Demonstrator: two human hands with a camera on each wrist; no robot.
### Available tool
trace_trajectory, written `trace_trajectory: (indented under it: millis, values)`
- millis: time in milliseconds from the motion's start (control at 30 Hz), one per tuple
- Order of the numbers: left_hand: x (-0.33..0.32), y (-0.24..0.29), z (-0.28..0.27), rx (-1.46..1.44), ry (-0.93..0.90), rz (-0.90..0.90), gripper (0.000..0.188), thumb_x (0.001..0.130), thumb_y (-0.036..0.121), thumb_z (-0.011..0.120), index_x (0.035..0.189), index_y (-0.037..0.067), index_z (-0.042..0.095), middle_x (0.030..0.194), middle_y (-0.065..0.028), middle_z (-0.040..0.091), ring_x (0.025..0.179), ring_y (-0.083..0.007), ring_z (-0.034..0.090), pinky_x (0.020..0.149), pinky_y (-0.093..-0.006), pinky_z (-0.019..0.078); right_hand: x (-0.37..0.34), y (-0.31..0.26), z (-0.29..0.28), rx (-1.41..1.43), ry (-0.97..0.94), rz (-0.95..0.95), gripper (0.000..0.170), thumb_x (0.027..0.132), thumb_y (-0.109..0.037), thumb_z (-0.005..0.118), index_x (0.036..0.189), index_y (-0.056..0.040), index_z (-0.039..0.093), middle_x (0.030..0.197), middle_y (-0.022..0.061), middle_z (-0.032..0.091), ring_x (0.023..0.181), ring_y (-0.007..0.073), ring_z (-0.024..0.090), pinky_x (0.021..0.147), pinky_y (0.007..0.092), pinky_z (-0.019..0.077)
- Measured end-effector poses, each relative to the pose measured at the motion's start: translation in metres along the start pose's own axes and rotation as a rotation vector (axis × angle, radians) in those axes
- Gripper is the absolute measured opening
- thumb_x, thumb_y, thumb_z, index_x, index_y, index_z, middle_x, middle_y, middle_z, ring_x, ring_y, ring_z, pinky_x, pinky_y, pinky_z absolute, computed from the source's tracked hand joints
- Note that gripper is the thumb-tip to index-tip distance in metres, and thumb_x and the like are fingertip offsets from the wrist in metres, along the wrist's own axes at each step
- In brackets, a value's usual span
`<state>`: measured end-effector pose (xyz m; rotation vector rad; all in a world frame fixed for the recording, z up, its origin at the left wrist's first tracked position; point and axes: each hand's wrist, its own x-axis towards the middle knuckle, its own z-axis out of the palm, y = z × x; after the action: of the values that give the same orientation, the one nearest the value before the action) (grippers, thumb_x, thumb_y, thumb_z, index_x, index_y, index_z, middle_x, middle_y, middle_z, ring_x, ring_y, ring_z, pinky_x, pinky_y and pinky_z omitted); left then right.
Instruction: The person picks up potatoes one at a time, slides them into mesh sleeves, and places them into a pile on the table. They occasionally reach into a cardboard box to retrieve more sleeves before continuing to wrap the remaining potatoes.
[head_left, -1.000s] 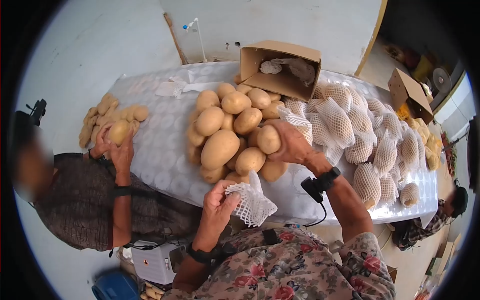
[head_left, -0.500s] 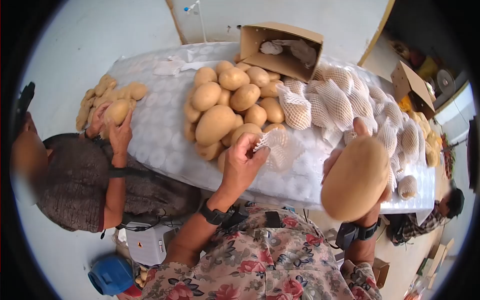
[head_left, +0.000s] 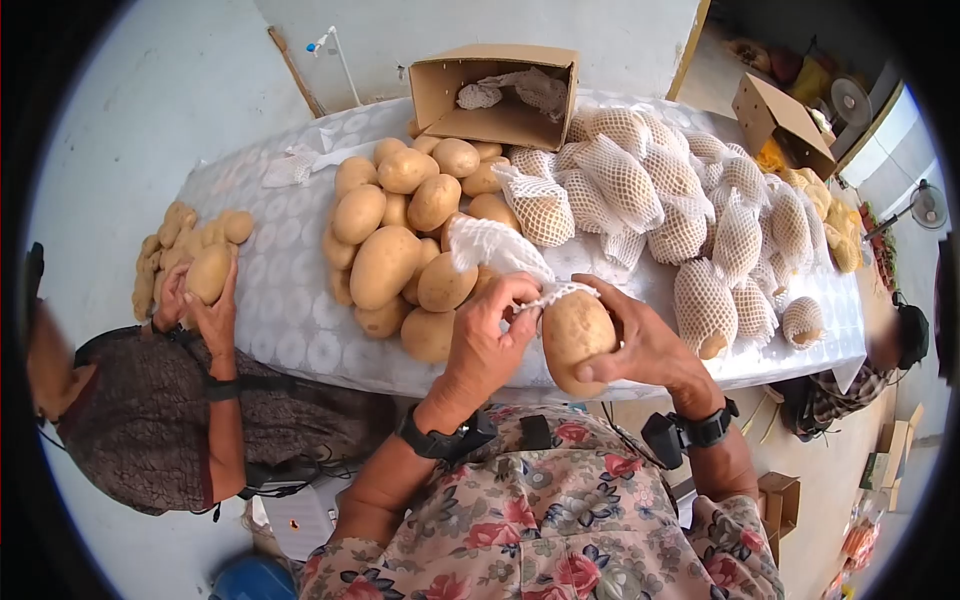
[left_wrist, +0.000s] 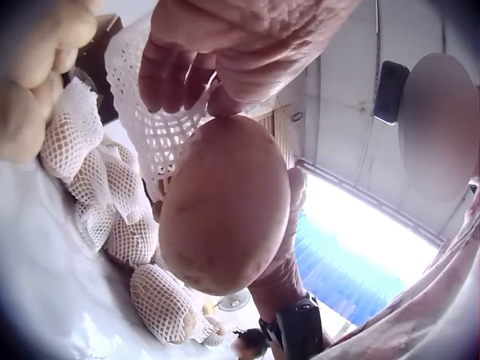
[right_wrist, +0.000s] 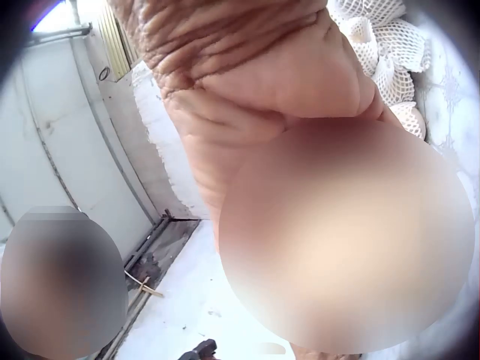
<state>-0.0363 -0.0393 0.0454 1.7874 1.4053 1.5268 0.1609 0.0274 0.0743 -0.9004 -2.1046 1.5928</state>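
In front of the body, my right hand (head_left: 650,345) grips a large tan potato (head_left: 578,338), fingers behind it and thumb across its near side. My left hand (head_left: 485,340) pinches the rim of a white foam net sleeve (head_left: 495,245) right at the potato's upper end. The sleeve's rim overlaps the potato's top, while the rest of it trails up and left. From the left wrist, most of the potato (left_wrist: 225,206) shows bare below the net (left_wrist: 161,127). A large blurred patch covers much of the right wrist view.
Bare potatoes (head_left: 385,265) are heaped just beyond the left hand. Potatoes in foam nets (head_left: 620,185) lie to the right. A cardboard box (head_left: 490,55) lies on its side at the back. At left, another person (head_left: 190,400) holds a potato beside a smaller pile.
My right hand took a potato from the heap, swung it out right, then brought it in to my left hand. The foam net's rim now meets the potato's upper end.
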Motion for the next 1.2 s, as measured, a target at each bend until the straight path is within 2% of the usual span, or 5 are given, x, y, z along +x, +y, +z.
trace_trajectory:
  millis: [267,533,733,1067,1200]
  values:
    - [0.009,-0.036,0.016,0.135,-0.011,0.049,0.018,0.076,-0.003,0.058,0.092,0.004,0.051,0.111,-0.0127,0.057,0.092,-0.0276,0.059,0.074,-0.0332,0.0499,0.048,0.062,0.028,-0.042,0.388,-0.209,0.089,0.056,-0.023,0.081,0.129,-0.0008,0.036,0.109,0.0158,0.058,0.100,0.0236,0.058,0.088,0.0323,0.0466]
    - [-0.011,-0.057,0.038,0.195,-0.084,0.010,0.018,0.078,0.011,0.063,0.091,0.005,0.052,0.113,-0.0179,0.055,0.101,-0.0326,0.056,0.088,-0.0394,0.0443,0.049,0.109,0.035,-0.001,0.320,-0.112,0.097,0.060,-0.022,0.081,0.137,-0.0011,0.026,0.126,0.0209,0.046,0.118,0.0291,0.047,0.099,0.0359,0.0395]
    - [-0.008,-0.071,0.048,0.118,0.020,-0.082,0.022,0.080,0.014,0.066,0.091,0.003,0.051,0.095,-0.0165,0.060,0.099,-0.0309,0.057,0.081,-0.0392,0.0446,0.037,0.104,0.030,-0.389,0.281,-0.226,0.094,0.070,-0.023,0.076,0.140,0.0031,0.018,0.136,0.0280,0.033,0.127,0.0414,0.035,0.106,0.0416,0.0301]
    - [-0.006,-0.077,0.059,0.071,-0.116,-0.265,0.070,0.072,0.018,0.072,0.127,-0.002,0.033,0.116,-0.0215,0.048,0.105,-0.0307,0.053,0.088,-0.0379,0.0436,0.029,0.112,0.025,-0.328,0.203,-0.210,0.098,0.073,-0.014,0.071,0.142,0.0044,0.004,0.140,0.0307,0.024,0.132,0.0435,0.025,0.110,0.0418,0.0235]
    - [-0.013,-0.079,0.058,0.193,-0.133,-0.111,0.079,0.075,0.023,0.071,0.134,-0.002,0.025,0.122,-0.0244,0.045,0.110,-0.0347,0.050,0.094,-0.0395,0.0408,0.029,0.131,0.026,-0.435,0.154,-0.196,0.102,0.072,-0.013,0.072,0.142,0.0057,0.000,0.141,0.0319,0.022,0.133,0.0437,0.022,0.111,0.0418,0.0219]
